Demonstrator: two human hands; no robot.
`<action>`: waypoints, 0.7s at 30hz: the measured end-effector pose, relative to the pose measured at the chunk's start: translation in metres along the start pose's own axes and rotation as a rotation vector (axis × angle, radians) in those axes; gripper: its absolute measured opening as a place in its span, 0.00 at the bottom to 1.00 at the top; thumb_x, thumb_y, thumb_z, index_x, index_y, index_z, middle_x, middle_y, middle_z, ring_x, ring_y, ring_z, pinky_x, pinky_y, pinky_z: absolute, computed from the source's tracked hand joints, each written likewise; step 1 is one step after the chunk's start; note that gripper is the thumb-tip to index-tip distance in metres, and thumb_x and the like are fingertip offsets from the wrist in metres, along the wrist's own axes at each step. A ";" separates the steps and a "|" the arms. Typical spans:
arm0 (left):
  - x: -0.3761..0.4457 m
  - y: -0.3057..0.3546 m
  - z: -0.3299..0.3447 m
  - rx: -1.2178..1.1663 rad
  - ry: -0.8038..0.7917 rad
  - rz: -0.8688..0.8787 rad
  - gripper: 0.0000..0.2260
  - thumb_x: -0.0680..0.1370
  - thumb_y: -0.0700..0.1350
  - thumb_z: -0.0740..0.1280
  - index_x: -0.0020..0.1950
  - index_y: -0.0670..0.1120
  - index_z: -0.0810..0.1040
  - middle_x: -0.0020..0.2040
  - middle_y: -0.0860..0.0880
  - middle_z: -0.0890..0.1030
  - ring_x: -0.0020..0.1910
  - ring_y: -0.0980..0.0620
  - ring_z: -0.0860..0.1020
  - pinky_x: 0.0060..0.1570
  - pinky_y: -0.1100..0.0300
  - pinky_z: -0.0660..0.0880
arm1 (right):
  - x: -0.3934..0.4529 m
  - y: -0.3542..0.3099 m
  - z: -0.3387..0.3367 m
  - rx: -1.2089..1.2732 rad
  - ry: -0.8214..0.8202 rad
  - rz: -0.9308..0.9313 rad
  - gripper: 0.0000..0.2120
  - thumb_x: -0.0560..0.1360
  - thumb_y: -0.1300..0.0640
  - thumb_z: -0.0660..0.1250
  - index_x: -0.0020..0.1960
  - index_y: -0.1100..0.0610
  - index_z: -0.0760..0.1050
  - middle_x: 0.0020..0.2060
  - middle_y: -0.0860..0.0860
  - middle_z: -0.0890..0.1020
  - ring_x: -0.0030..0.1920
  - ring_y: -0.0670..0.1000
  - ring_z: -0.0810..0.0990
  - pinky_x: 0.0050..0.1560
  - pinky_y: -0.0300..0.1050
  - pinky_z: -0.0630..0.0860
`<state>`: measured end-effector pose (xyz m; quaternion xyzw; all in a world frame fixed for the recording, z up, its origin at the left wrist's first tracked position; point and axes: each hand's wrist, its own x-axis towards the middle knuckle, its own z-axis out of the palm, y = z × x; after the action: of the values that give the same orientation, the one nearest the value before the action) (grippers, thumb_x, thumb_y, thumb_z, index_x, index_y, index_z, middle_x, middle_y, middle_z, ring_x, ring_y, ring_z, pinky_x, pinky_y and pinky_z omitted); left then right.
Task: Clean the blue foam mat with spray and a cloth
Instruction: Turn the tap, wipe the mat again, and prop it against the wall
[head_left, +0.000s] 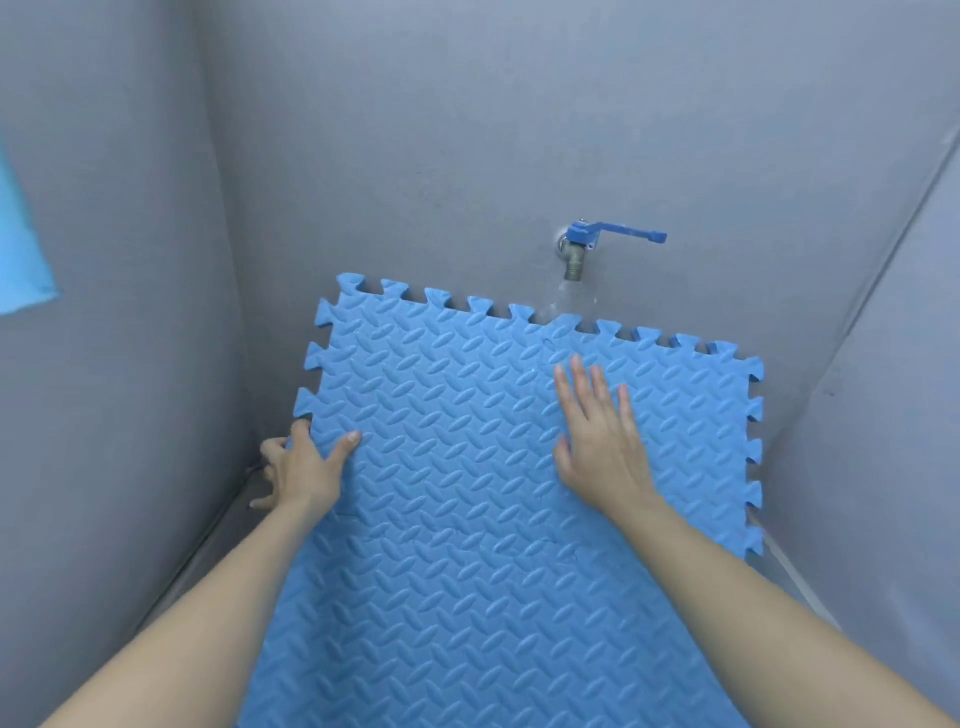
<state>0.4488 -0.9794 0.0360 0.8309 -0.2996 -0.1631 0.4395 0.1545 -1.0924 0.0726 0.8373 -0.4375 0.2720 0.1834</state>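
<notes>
A: Start closest to the camera. What do you see?

B: Two bare forearms come in from about 7 and 5 o'clock. Between them the blue foam mat (467, 519) fills the lower middle of the view, textured face up toward the camera, tilted, its far edge leaning toward the grey wall (415, 130).

A: And the hands?

B: The left hand (301, 467) grips the mat's left edge at about 9 o'clock, thumb on the front face, fingers curled behind the jigsaw tabs. The right hand (602, 436) lies flat on the mat's surface toward 2 o'clock from the mat's centre, fingers spread and straight, holding nothing.

A: Farther back?

B: Just past the mat's top edge, near 1 o'clock, a tap (582, 254) with a blue lever juts from the wall. At the far left, 9 o'clock, a light blue cloth (21, 249) hangs against the side wall, well apart from the mat.
</notes>
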 end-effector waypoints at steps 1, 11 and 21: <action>0.002 -0.001 0.001 -0.002 -0.012 -0.010 0.33 0.74 0.65 0.63 0.73 0.49 0.61 0.69 0.41 0.59 0.65 0.34 0.66 0.66 0.29 0.55 | 0.017 -0.005 -0.013 0.026 0.108 0.049 0.41 0.70 0.62 0.63 0.79 0.58 0.48 0.79 0.55 0.52 0.78 0.58 0.52 0.76 0.61 0.51; 0.014 -0.018 0.001 -0.038 -0.063 -0.003 0.37 0.71 0.66 0.65 0.74 0.49 0.60 0.67 0.43 0.57 0.62 0.36 0.69 0.66 0.32 0.61 | 0.096 0.025 -0.070 -0.156 0.113 0.307 0.48 0.68 0.68 0.62 0.79 0.60 0.35 0.79 0.53 0.37 0.79 0.51 0.45 0.76 0.58 0.40; -0.003 -0.013 -0.011 0.030 -0.084 0.024 0.36 0.73 0.67 0.64 0.74 0.50 0.58 0.70 0.40 0.58 0.63 0.32 0.69 0.66 0.42 0.66 | 0.008 0.056 -0.049 0.394 0.161 0.573 0.40 0.73 0.61 0.61 0.80 0.53 0.43 0.80 0.50 0.46 0.79 0.52 0.47 0.75 0.60 0.41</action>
<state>0.4571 -0.9654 0.0310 0.8261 -0.3303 -0.1881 0.4161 0.0968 -1.1011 0.1200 0.6759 -0.5776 0.4568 -0.0315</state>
